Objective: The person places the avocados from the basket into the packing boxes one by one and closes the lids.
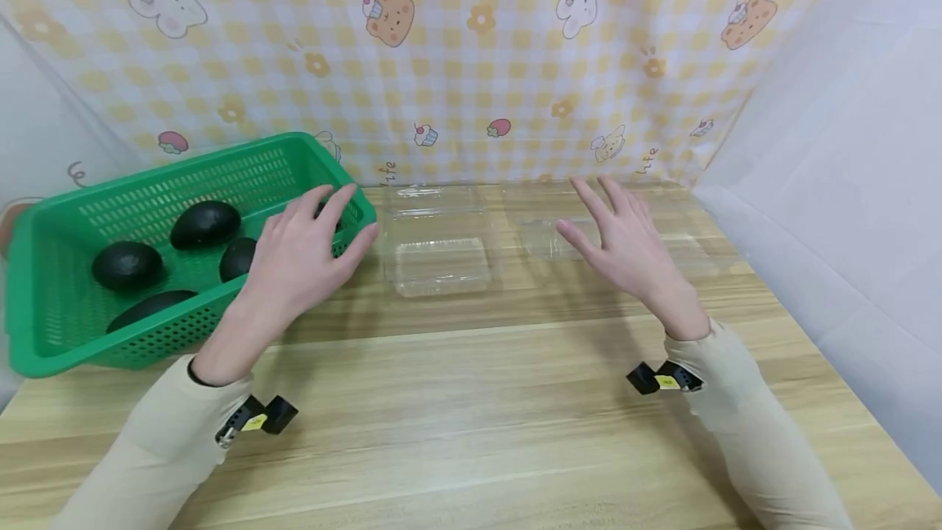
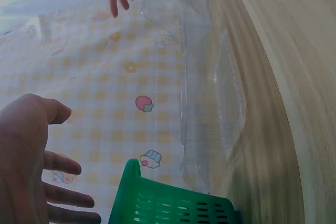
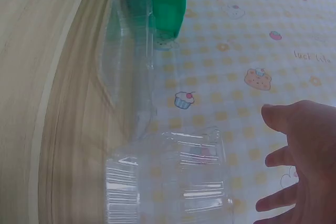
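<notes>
My left hand (image 1: 302,252) hovers over the right end of the green basket (image 1: 88,195), fingers spread and holding nothing. Inside the basket lie several dark avocados (image 1: 205,224); one near the right end is mostly hidden behind that hand. To the right stands a clear plastic container (image 1: 441,264). Farther right is another clear plastic piece (image 1: 545,240), partly covered in the head view by my right hand (image 1: 625,248). That hand has its fingers apart with nothing between them. In the right wrist view, the ridged clear plastic (image 3: 202,182) lies beside the right fingers.
The wood-grain table (image 1: 441,415) stretches in front of both arms. A yellow checked cloth (image 1: 456,64) hangs right behind the basket and containers. White sheeting (image 1: 846,145) borders the right side. Each sleeve carries a small black wrist camera (image 1: 280,415).
</notes>
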Motion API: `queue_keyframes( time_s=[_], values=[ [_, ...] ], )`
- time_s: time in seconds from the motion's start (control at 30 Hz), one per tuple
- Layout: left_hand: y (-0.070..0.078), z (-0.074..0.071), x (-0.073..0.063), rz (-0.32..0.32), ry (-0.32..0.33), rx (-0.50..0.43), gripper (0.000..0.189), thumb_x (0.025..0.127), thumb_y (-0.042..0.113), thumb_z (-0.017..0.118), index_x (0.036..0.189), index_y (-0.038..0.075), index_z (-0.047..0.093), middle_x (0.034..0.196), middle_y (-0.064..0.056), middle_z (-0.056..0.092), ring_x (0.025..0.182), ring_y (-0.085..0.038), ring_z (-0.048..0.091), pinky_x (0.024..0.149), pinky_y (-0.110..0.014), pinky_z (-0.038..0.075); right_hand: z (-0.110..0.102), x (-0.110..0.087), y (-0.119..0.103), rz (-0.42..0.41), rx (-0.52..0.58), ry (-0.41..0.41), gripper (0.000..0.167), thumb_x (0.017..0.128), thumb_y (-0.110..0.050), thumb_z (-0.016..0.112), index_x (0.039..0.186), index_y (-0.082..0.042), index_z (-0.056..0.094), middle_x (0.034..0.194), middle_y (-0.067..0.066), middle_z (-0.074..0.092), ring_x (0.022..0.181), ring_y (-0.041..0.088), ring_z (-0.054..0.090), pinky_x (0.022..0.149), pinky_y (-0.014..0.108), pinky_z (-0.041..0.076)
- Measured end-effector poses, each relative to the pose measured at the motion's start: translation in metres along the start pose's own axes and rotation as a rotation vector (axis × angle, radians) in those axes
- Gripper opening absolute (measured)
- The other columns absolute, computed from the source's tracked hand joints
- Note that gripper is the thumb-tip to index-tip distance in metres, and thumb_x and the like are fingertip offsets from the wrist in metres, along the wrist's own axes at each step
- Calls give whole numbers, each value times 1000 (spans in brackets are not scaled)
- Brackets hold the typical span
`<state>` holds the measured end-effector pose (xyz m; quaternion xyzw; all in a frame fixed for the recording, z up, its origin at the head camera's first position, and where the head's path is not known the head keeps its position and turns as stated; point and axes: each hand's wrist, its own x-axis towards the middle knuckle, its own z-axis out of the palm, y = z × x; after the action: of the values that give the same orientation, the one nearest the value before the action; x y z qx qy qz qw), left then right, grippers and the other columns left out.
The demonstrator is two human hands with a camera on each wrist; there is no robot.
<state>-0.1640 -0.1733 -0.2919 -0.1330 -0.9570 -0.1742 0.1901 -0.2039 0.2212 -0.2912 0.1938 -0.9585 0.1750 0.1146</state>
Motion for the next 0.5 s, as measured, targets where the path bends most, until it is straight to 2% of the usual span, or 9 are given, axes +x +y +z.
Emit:
queue_keyframes(
  time_s=[0.2, 0.37, 0.5],
  values=[
    [8, 2, 2, 68, 56, -27, 58, 102, 45, 56, 145, 6, 52, 139, -24, 52, 122, -49, 52, 96, -68, 41, 2, 4, -4, -20, 20, 56, 70, 103, -51, 51, 160, -16, 29, 159, 28, 26, 144, 50, 26, 115, 66, 21],
    [14, 3, 3, 87, 45, -63, 56, 102, 43, 56, 143, 5, 53, 139, -24, 53, 123, -47, 52, 96, -66, 42, 4, 8, -11, -65, 27, 110, 67, 103, -42, 57, 159, -14, 33, 154, 29, 34, 137, 50, 37, 108, 67, 32],
    [19, 5, 4, 97, 30, -80, 53, 102, 40, 58, 143, 6, 53, 138, -23, 53, 123, -46, 52, 94, -64, 44, 6, 10, -15, -91, 33, 151, 65, 102, -38, 59, 157, -13, 36, 151, 27, 40, 133, 49, 43, 104, 66, 36]
  ],
)
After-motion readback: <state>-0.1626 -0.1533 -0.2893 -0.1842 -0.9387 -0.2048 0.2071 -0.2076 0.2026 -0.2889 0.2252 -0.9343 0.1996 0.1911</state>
